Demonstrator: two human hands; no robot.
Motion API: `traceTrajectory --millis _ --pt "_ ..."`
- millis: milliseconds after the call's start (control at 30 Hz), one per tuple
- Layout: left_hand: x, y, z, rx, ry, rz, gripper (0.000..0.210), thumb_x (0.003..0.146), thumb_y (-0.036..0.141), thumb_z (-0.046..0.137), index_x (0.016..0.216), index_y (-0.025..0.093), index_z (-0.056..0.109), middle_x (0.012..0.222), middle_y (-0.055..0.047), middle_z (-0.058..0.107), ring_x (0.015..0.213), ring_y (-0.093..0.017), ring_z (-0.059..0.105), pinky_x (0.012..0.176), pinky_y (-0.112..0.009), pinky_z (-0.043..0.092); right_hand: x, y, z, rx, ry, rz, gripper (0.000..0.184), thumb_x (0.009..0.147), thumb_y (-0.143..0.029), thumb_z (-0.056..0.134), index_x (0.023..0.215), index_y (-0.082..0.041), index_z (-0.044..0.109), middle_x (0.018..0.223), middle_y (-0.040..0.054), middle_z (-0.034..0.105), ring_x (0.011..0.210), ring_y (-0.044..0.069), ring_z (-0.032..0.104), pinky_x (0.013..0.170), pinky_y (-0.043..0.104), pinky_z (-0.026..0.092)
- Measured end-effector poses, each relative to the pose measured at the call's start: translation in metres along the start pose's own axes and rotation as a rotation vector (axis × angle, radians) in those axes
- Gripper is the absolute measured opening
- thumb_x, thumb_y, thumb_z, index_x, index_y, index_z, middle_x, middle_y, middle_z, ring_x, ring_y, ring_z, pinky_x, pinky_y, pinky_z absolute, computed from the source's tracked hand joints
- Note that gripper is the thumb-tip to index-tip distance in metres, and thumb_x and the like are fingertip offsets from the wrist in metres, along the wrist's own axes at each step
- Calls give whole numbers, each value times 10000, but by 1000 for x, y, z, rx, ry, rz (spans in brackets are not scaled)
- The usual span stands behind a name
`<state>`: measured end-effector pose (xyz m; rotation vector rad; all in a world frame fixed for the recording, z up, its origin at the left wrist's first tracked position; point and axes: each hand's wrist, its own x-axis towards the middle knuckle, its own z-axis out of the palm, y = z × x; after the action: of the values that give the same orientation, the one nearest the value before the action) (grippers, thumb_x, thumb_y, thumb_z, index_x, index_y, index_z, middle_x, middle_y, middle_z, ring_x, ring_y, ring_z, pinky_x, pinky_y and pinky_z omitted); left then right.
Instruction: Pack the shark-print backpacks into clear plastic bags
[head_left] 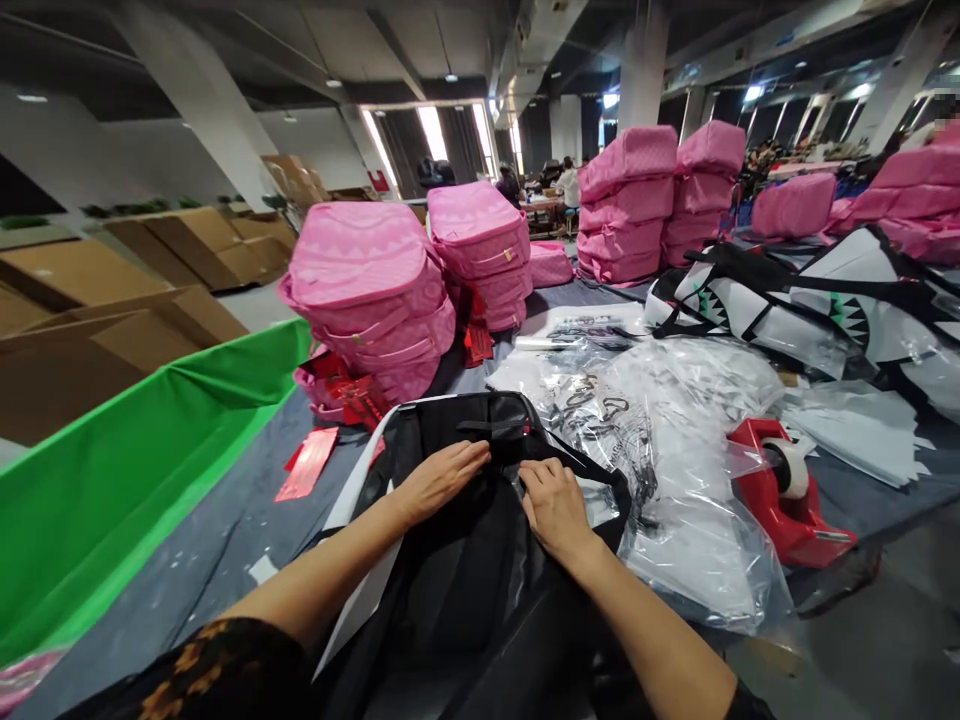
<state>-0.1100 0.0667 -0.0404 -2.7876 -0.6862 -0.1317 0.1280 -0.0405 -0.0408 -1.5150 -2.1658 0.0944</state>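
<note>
A black backpack (pixel 480 550) with white side panels lies in front of me, its back and straps facing up. My left hand (pixel 444 478) rests across its upper part, fingers stretched out flat near the top loop. Beside it, my right hand (pixel 553 505) has its fingers bent and closed on the black fabric by the strap. A black strap (pixel 585 462) curves out past my right hand. What lies under the fingertips is hidden.
Stacked pink backpacks (pixel 367 260) with red tags (pixel 307 462) stand beyond. Clear plastic bags (pixel 690 490) and a red tape dispenser (pixel 787 490) lie right. Black-and-white backpacks (pixel 810 290) lie farther back. A green sheet (pixel 150 480) and cardboard boxes (pixel 82 340) border the left.
</note>
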Motion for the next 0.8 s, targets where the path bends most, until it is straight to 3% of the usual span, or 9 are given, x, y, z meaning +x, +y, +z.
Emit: traceTrajectory --millis 167,267,333,400,467,500,633,733,800 --pt "-5 0 13 -58 127 -76 274 1008 135 396 1194 167 596 1248 -106 636 1126 -188 645 1023 -357 549 31 8 -4 115 -15 154 638 934 -147 525 1547 -193 352 1012 103 713 944 254 634 799 363 513" --pt "-7 5 14 -78 199 -173 277 1016 182 393 1246 176 549 1227 -103 594 1086 -187 648 957 -343 582 55 27 -3 479 38 335 714 911 -175 547 1570 -197 275 865 43 733 848 228 679 833 361 527" --pt "-7 11 12 -93 226 -221 277 1000 196 422 1246 206 547 1195 -77 582 1058 -182 647 920 -321 590 61 39 -2 813 156 343 801 885 -174 564 1586 -230 180 1000 39 751 929 205 690 861 341 532" --pt "-2 19 7 -105 244 -248 284 966 196 462 1232 227 557 1176 -64 577 1062 -184 635 935 -315 577 57 46 1 994 312 280 833 886 -189 554 1590 -254 111 1321 98 649 1121 199 645 861 314 537" --pt "11 31 1 -135 229 -349 271 941 210 486 1197 219 572 1174 -77 569 1108 -205 605 986 -340 542 49 43 3 911 390 182 762 900 -183 523 1578 -259 183 1492 115 506 1276 204 553 905 314 527" --pt "19 38 -3 -155 211 -435 242 941 230 486 1161 209 582 1159 -87 566 1113 -218 591 999 -359 527 45 39 4 792 366 109 704 904 -162 509 1557 -260 265 1489 101 510 1307 201 525 959 327 507" --pt "57 62 -18 -213 135 -759 176 939 316 482 1031 193 568 1060 -101 562 1021 -264 581 916 -432 512 51 19 5 174 105 -149 508 899 -70 507 1382 -218 553 1413 94 589 1359 227 468 1102 415 404" --pt "70 66 -32 -224 108 -852 200 891 294 518 1058 185 515 1078 -110 570 1023 -275 594 860 -412 510 75 18 -5 -106 12 -136 430 927 -98 530 1351 -159 575 1452 156 548 1373 275 453 1067 458 419" --pt "71 62 -41 -237 64 -907 274 869 308 545 1090 156 491 1088 -133 584 1031 -284 618 853 -393 509 93 21 -20 -161 0 20 472 956 -201 557 1417 -112 508 1451 218 526 1296 309 527 1016 470 448"
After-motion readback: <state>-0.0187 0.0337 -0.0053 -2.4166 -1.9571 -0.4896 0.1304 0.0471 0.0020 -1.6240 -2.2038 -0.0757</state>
